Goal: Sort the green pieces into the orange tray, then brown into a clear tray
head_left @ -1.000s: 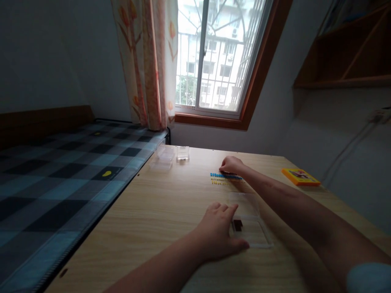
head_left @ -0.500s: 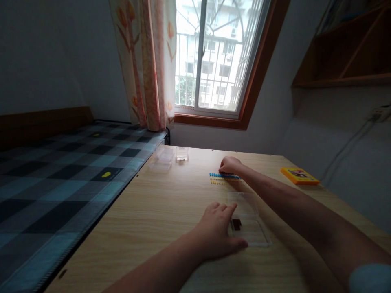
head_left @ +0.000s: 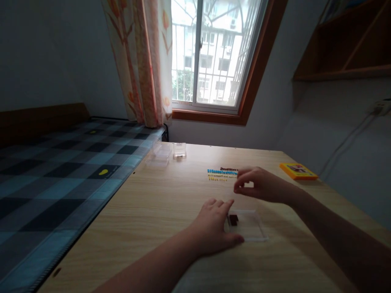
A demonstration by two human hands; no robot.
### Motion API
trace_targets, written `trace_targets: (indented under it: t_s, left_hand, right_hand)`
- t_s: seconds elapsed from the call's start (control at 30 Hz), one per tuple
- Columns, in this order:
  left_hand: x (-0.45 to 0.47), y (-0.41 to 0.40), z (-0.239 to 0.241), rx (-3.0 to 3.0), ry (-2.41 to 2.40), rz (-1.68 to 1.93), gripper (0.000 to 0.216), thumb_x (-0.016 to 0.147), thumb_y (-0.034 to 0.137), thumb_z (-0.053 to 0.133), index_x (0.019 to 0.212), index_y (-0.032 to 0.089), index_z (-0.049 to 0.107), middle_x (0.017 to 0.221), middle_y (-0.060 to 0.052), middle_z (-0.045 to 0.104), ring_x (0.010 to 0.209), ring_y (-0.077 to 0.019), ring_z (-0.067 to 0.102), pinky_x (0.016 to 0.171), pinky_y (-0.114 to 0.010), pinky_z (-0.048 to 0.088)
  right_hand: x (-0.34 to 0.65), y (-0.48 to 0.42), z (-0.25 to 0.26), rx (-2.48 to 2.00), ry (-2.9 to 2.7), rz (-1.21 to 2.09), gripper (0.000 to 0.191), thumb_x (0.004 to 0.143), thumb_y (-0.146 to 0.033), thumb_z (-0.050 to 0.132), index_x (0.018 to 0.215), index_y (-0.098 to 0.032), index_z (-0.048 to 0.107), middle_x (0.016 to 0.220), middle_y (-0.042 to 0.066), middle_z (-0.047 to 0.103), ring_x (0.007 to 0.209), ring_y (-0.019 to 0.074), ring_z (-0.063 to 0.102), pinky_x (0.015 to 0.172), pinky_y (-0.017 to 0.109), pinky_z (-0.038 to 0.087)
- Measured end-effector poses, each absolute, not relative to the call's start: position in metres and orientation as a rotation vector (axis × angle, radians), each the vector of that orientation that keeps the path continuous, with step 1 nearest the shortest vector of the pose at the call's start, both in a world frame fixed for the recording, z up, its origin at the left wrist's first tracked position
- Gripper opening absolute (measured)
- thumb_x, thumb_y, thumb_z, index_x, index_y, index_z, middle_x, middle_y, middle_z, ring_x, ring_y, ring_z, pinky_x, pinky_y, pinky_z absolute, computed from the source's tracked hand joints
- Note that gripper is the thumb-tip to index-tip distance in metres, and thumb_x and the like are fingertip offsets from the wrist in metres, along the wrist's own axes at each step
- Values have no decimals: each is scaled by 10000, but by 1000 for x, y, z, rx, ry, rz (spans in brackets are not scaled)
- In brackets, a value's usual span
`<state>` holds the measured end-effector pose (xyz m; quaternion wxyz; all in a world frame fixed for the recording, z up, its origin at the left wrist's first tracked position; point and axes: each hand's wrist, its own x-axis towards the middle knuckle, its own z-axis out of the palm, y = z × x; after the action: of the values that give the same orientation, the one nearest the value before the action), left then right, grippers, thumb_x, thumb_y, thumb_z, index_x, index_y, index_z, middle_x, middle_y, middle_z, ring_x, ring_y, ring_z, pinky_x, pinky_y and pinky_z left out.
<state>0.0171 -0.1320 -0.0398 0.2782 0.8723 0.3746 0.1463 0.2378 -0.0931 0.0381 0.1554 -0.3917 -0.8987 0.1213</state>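
My left hand lies flat on the wooden desk, fingers spread, its thumb against the near left edge of a clear plastic box. A small dark brown piece sits inside that box. My right hand hovers above the box's far side, thumb and forefinger pinched together; whatever it holds is too small to make out. Just beyond it lie rows of small blue, yellow and dark pieces.
Two clear containers stand at the desk's far left corner. A yellow box lies at the far right. A bed with a checked cover runs along the left. Curtain and window are behind the desk.
My right hand has drawn back from the rows of small pieces toward the clear box, now pinched above it. The left hand stays put. The view has shifted slightly.
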Motion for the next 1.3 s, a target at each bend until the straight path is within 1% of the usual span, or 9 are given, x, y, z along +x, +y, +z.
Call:
trace_targets:
  t_s: [0.1,0.17,0.27,0.4,0.6,0.77,0.87,1.0,1.3]
  left_hand:
    - [18,-132,-39,2362,1017,373,951,707,574,740,1507,177,416,1414,-146,553,1359,-354,428,1188,-502,273]
    - [19,-132,-39,2366,1030,355,959,703,565,745,1511,173,408,1414,-148,553,1359,-355,428,1187,-504,275]
    - [20,-132,-38,2375,1042,364,928,712,538,745,1508,197,411,1402,-134,565,1344,-348,445,1177,-522,287]
    - [20,-133,-36,2373,1051,358,926,711,527,759,1503,191,417,1393,-134,571,1327,-338,465,1177,-521,295]
    - [20,-132,-34,2364,1059,345,915,718,513,760,1504,199,414,1400,-129,570,1327,-336,465,1182,-525,290]
    - [20,-132,-34,2367,1044,354,881,730,515,744,1500,241,415,1358,-110,594,1299,-327,485,1154,-536,322]
    - [20,-131,-35,2371,1037,357,887,729,514,745,1504,243,409,1366,-108,589,1308,-331,475,1156,-537,320]
    - [20,-131,-35,2371,1054,339,919,717,511,759,1511,217,403,1356,-113,594,1315,-333,465,1164,-525,318]
    - [20,-132,-33,2367,1050,343,883,736,514,734,1506,233,407,1363,-109,588,1329,-335,456,1163,-534,310]
  right_hand:
    - [253,-137,26,-1146,-2698,434,140,917,-227,632,863,-238,760,841,13,686,750,122,605,700,238,424]
    - [255,-151,14,-1175,-2759,445,149,909,-185,625,852,-237,753,835,9,683,746,124,597,690,243,408]
    - [252,-154,-3,-1165,-2822,378,156,886,-157,633,779,-218,728,810,8,674,739,133,580,697,257,393]
    - [249,-149,-14,-1129,-2853,308,181,880,-159,632,716,-204,696,776,10,656,718,142,551,689,273,375]
    - [252,-150,-16,-1021,-2805,314,204,939,-183,587,769,-217,695,822,15,661,774,153,550,720,278,377]
    - [264,-147,-12,-1059,-2737,279,195,973,-214,564,919,-244,748,846,28,665,766,154,549,710,280,378]
    - [269,-147,-11,-1093,-2730,283,190,959,-215,584,907,-241,764,807,22,652,741,145,546,698,277,379]
    - [268,-148,-13,-1077,-2745,331,186,947,-221,596,894,-248,772,808,18,651,718,133,543,689,270,377]
    - [261,-146,-18,-1159,-2707,373,232,964,-233,563,871,-238,775,780,22,643,692,129,545,662,257,366]
